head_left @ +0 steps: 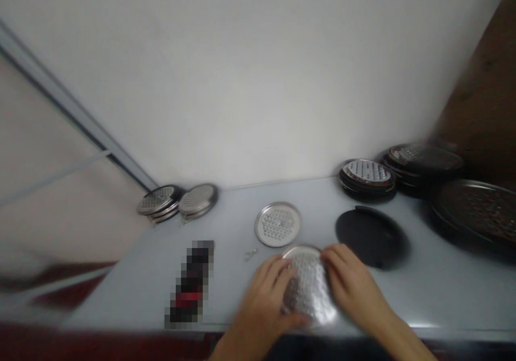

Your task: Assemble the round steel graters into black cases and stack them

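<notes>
Both my hands hold a round metal grater disc point(308, 283) tilted over the front of the table. My left hand point(268, 294) grips its left rim, fingers at the upper edge and thumb along the lower edge. The fingers of my right hand point(350, 283) are closed on the right rim. Just behind lies another grater disc point(278, 225), flat on the table, with a small metal piece point(250, 254) at its lower left. To the right of my right hand rests a round black plate point(368, 237). Motion blurs the held disc's surface.
Grater discs with black parts point(159, 200) and a light disc point(198, 199) lie at the back left. Stacks of graters point(367, 178) stand at the back right, beside a large dark tray point(479, 210). A blurred-out dark object point(191, 280) lies left. A white wall point(258, 92) rises behind.
</notes>
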`<state>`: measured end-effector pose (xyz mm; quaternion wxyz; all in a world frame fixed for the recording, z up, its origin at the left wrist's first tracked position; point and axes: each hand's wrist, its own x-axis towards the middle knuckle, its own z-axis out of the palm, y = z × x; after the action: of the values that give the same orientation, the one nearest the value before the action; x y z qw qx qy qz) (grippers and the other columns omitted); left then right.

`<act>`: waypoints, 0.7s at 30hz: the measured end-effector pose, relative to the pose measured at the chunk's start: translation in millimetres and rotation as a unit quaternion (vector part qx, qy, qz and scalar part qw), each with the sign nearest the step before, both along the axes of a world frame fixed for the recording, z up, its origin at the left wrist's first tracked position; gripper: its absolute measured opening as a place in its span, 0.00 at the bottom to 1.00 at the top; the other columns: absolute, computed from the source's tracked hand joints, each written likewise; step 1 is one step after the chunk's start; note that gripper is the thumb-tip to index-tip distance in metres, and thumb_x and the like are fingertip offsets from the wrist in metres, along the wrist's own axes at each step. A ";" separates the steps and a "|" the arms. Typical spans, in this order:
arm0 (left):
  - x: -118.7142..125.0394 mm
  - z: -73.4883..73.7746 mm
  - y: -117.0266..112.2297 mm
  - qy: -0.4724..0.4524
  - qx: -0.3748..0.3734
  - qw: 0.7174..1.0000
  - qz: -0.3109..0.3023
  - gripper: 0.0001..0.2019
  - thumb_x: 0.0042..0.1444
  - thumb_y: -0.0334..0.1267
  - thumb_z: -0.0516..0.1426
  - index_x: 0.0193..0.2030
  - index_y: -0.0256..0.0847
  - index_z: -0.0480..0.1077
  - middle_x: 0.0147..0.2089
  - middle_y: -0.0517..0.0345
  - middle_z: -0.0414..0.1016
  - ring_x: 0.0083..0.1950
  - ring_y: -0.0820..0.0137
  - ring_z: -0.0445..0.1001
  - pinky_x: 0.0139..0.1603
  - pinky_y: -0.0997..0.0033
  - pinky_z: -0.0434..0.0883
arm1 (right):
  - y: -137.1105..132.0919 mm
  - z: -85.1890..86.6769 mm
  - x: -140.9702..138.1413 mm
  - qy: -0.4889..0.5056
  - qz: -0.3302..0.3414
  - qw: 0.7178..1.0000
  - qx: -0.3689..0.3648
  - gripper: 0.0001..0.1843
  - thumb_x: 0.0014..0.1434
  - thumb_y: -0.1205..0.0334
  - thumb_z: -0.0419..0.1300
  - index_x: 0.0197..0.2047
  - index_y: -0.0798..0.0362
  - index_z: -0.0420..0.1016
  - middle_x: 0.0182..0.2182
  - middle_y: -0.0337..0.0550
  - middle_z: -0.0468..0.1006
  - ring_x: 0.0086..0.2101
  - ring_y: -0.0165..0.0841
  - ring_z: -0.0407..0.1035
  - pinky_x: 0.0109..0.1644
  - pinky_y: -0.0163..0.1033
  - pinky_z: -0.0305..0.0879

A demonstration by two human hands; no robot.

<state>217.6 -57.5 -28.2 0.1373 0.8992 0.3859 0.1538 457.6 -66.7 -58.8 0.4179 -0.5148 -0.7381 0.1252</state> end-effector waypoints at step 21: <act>-21.1 -30.2 -14.0 -0.023 0.063 0.998 0.020 0.44 0.55 0.68 0.59 0.70 0.39 0.62 0.64 0.39 0.73 0.61 0.49 0.74 0.60 0.48 0.74 | -0.9 2.5 -0.1 0.000 0.013 1.000 -0.020 0.13 0.67 0.73 0.49 0.44 0.49 0.71 0.41 0.47 0.76 0.43 0.42 0.70 0.49 0.48 0.69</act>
<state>196.5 -71.5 -58.5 0.0858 0.8943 0.3901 0.2017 457.5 -67.6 -56.2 0.4055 -0.5134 -0.7422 0.1454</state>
